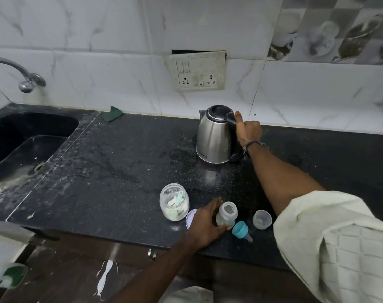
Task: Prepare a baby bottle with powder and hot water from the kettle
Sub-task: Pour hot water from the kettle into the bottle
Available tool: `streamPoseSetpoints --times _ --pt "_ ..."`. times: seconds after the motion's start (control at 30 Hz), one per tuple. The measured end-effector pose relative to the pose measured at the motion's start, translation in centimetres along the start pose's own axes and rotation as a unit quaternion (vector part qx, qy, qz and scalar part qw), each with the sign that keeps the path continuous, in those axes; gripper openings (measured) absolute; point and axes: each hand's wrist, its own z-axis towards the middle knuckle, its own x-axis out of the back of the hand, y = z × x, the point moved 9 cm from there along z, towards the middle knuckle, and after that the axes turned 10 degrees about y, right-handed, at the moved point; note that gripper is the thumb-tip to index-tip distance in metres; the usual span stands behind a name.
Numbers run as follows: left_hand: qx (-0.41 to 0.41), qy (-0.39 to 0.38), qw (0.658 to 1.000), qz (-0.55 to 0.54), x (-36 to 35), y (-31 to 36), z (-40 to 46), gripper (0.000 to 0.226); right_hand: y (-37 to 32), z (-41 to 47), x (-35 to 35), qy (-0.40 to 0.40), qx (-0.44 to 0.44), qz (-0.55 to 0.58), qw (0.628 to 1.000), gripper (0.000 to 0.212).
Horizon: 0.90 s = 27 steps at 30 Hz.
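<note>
Fingers of the right hand [248,130] clench the kettle [214,136] handle for pouring; left hand [205,224] grips the bottle [226,215], steadying it.

The counter [125,162] is bounded on the left by the sink [28,136], with the tap [26,83] set above it. The kettle [215,136] is placed toward the back, below the wall socket [198,72]. Along the front edge, from left to right, are found the powder jar [174,202], its lid [191,217], the bottle [227,215], the teat cap [240,230] and a small cup [262,219] — all close together. A cloth [112,113] is laid against the back wall — between sink and kettle.
</note>
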Motion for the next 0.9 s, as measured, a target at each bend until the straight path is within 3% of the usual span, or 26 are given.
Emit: streamPoseSetpoints --times 0.27,0.53,0.67,0.9 --pt "0.007 0.025 1.000 -0.004 1.4 0.2 -1.2 0.102 1.2 -2.7 2.5 0.060 -0.022 0.034 0.997 0.064" --pt "0.006 0.042 0.999 -0.005 2.0 -0.6 -1.6 0.087 1.4 -2.6 6.6 0.083 0.018 0.051 0.995 0.060" --pt "0.010 0.042 0.999 -0.013 1.9 -1.0 -1.6 0.090 1.3 -2.2 9.5 0.079 0.035 0.083 0.993 0.044" --pt "0.012 0.026 0.999 -0.020 1.3 -0.6 -1.2 0.089 -0.2 -2.1 15.7 0.070 0.082 0.146 0.983 0.041"
